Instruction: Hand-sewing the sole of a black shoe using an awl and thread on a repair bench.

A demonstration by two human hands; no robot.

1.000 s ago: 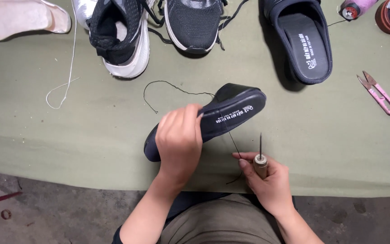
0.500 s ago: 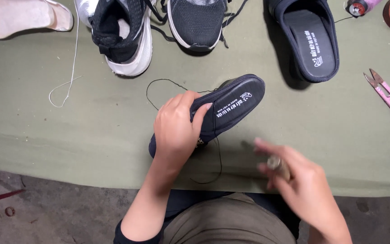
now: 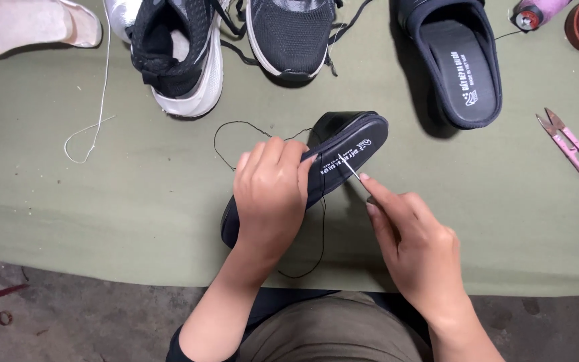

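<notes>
Black rubber slipper (image 3: 343,151), tilted on its edge at the centre of the frame, on the olive-green cloth table cover (image 3: 135,201). Left hand (image 3: 271,194) wrapped over the slipper's lower half, fingers curled shut around the sole — thumb side hidden. Right hand (image 3: 420,245) lower right of centre, fingers pinched closed on a thin metal needle-like awl (image 3: 350,167), tip touching the slipper's side near the printed insole. Thin black thread (image 3: 319,234) looping from the slipper down toward the lower edge of the cloth, and another loop above the left hand. Matching black slipper (image 3: 460,67) lying flat at upper right, well apart. Pink thread snips (image 3: 567,142) at the right edge. Two black-and-white sneakers (image 3: 182,60) along the top — laces loose. White cord (image 3: 95,114) trailing at upper left, beside a pale insole (image 3: 21,27) in the corner.
</notes>
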